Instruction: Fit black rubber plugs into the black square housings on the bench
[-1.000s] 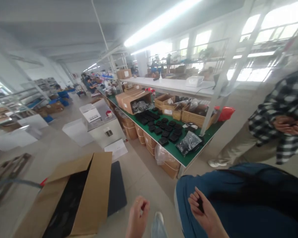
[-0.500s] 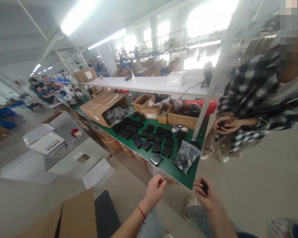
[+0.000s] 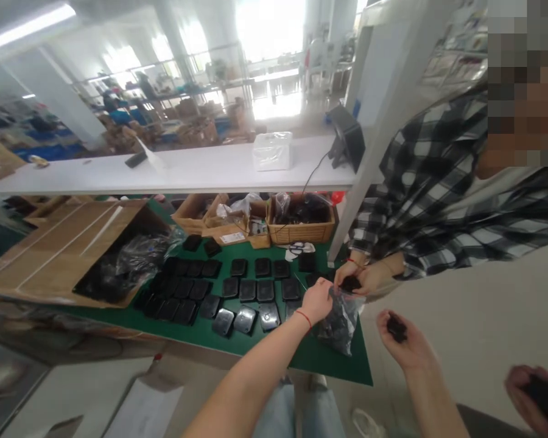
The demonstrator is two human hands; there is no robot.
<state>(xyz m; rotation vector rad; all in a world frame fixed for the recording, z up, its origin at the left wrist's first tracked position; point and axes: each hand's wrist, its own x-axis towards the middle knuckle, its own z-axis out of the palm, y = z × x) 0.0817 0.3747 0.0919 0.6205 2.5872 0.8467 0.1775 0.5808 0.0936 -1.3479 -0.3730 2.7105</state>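
Note:
My left hand (image 3: 317, 301), with a red string at the wrist, reaches over the table and is closed at the mouth of a clear plastic bag (image 3: 340, 325) holding dark contents. My right hand (image 3: 406, 347) is palm up beyond the table's right edge, fingers curled round a clump of small black parts (image 3: 396, 328). A co-worker's hands (image 3: 365, 280) are cupped around more small dark pieces (image 3: 349, 283) right at the bag's opening. Left of the bag, flat black square cases (image 3: 247, 291) lie in rows.
On the green table (image 3: 274, 350) stand a large open carton (image 3: 64, 249) and a tan basket (image 3: 301, 232). A white shelf (image 3: 201, 167) and an upright post (image 3: 369, 146) rise behind. Another person's hand (image 3: 520, 383) with something black shows at lower right.
My view has swung right and nearer the table. My left hand has gone from in front of the table to the bag. The co-worker's hands have come to the bag; another hand has appeared.

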